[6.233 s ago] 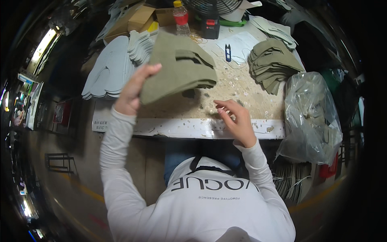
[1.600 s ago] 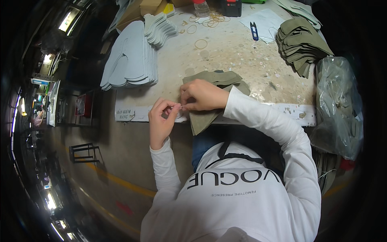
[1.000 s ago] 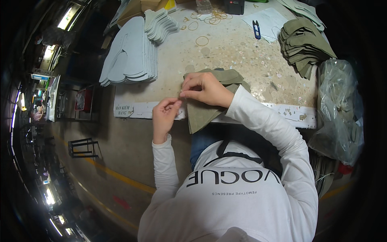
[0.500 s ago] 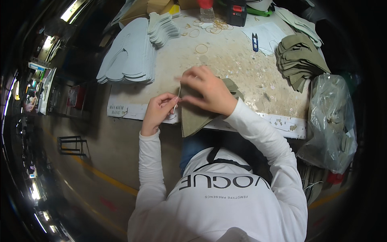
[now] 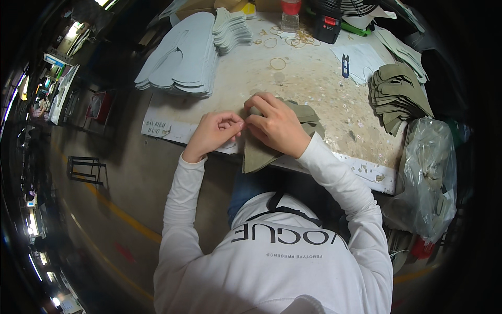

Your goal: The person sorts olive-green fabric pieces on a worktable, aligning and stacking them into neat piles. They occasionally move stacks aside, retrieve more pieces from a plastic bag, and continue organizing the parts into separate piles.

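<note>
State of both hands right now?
Left hand: closed; can't tell whether it pinches anything.
Right hand: curled over the green cloth; can't tell whether it's gripping anything.

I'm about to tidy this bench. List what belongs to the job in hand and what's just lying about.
Belongs, it seems: olive pieces beneath the right hand, near the left hand; perhaps the matching olive stack at right.

Lying about, apparently: blue snips, yellow bands, bottle, pale grey stack, plastic bag.
</note>
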`<state>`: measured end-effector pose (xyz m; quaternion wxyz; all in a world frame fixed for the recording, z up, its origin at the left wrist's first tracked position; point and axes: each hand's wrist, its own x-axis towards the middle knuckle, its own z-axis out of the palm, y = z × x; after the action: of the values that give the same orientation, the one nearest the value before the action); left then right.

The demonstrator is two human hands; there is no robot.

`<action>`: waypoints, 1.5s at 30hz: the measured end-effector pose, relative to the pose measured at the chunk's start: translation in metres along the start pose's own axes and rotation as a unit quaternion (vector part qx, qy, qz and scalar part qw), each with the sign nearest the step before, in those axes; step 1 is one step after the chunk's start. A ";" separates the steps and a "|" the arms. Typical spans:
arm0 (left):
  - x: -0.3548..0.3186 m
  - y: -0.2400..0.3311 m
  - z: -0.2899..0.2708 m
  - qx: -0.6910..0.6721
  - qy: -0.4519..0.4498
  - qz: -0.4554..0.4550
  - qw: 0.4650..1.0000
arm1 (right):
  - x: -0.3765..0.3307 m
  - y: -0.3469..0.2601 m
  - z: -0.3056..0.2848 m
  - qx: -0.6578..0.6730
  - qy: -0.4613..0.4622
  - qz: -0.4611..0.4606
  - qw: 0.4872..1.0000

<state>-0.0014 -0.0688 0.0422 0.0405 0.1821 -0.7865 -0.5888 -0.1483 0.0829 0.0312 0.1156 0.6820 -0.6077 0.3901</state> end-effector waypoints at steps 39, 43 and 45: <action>0.015 -0.048 0.036 -0.149 0.091 0.165 0.971 | 0.007 0.006 0.018 0.587 -0.065 0.419 0.690; 0.012 -0.050 0.030 -0.003 0.126 0.206 0.970 | 0.004 0.005 0.021 0.576 -0.067 0.417 0.700; 0.008 -0.051 0.029 0.031 0.132 0.200 0.970 | 0.004 0.005 0.021 0.573 -0.063 0.413 0.705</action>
<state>-0.0050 -0.0573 -0.0161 0.2552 0.0985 -0.8124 -0.5149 -0.1453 0.0657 0.0178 -0.5083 0.3212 -0.4940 0.6280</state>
